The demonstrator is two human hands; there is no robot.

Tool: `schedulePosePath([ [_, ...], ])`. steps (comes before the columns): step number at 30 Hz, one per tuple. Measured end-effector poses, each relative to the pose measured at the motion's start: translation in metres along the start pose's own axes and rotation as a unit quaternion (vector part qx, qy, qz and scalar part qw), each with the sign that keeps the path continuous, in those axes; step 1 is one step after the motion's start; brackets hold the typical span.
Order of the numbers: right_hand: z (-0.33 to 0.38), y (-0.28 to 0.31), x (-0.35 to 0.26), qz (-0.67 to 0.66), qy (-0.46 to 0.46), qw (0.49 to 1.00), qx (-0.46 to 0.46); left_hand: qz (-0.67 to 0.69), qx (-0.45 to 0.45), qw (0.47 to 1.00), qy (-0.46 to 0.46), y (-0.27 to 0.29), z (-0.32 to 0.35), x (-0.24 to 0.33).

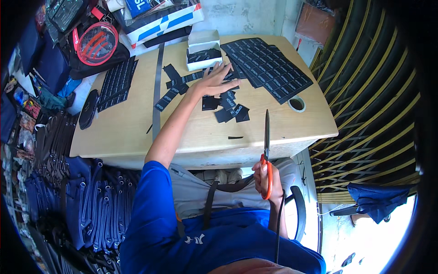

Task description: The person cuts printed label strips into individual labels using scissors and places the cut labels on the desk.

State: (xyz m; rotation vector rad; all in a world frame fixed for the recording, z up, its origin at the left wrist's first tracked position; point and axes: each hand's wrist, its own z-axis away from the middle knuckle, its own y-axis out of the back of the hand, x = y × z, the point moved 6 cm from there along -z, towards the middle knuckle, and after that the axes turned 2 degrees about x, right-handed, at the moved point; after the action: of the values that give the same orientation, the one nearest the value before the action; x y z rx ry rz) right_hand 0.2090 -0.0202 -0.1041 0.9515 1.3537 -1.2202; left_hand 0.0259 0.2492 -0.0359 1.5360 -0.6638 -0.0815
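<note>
My left hand [214, 82] reaches across the table with its fingers spread, palm down, over the loose black labels. Cut black labels [226, 101] with pale print lie in a loose pile beside and below that hand, and short strips of them [168, 97] lie to its left. Just past my fingertips stands an open white box [204, 64] with black pieces inside. Over my lap, near the table's front edge, my right hand [264, 179] is closed round the orange handles of a pair of scissors [267, 137]. The blades point up and away, pressed together.
Large sheets of black labels [269, 68] lie at the back right, near a roll of tape [297, 104]. More sheets [117, 84] and a dark case [88, 109] lie at the left edge. Navy bags [96, 205] hang at lower left; a folding gate [365, 100] stands right.
</note>
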Motion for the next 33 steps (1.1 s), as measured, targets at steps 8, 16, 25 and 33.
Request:
schedulePosePath([
  [8,-0.001,0.012,0.002,-0.02,-0.014,1.0,0.019,-0.093,-0.008,0.995,-0.018,-0.008,0.025,0.023],
  [16,-0.002,0.013,0.01,-0.023,-0.047,0.999,0.006,-0.063,0.014,0.994,-0.086,0.001,0.081,0.059],
  [25,0.001,0.012,0.001,0.02,0.05,0.998,-0.03,-0.093,0.016,0.993,-0.064,-0.009,0.078,0.041],
  [33,-0.001,0.013,0.01,0.029,0.042,0.998,-0.028,-0.068,0.052,0.993,-0.078,-0.03,0.082,0.068],
])
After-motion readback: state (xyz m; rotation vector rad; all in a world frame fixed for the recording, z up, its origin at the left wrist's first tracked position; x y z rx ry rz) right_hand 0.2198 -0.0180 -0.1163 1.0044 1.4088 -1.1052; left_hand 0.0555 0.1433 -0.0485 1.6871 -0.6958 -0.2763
